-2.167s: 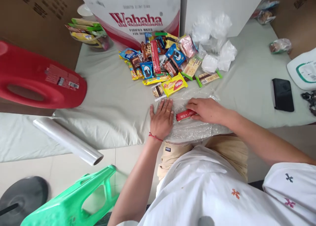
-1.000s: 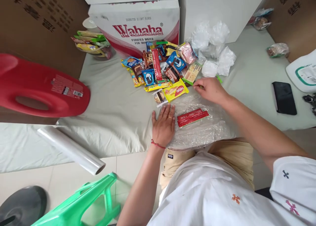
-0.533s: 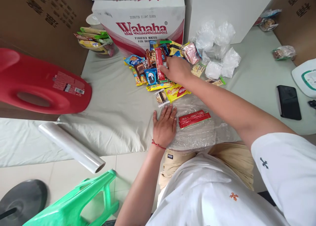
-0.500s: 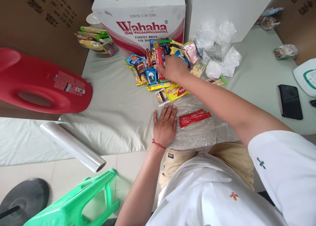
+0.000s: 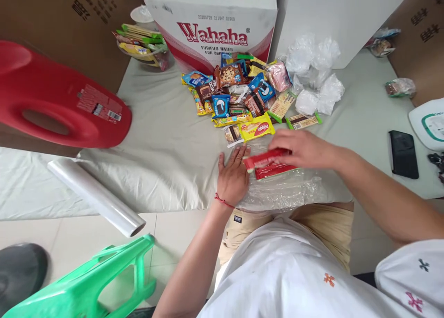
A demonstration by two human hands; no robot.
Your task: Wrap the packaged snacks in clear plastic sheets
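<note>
The right hand (image 5: 299, 148) pinches a slim, red-wrapped snack bar (image 5: 261, 159) between thumb and fingers, its free end pointing toward the left hand (image 5: 233, 181), which lies palm down with its fingers slightly spread. Below the right hand, similar flat red snack bars (image 5: 272, 171) lie on a wrinkled sheet of clear plastic film (image 5: 289, 191); blur leaves it unclear whether the held bar touches them. Just beyond both hands lies a yellow rectangular wafer packet (image 5: 257, 128), at the near edge of a mixed heap of colourful wrapped snacks (image 5: 231, 74).
</note>
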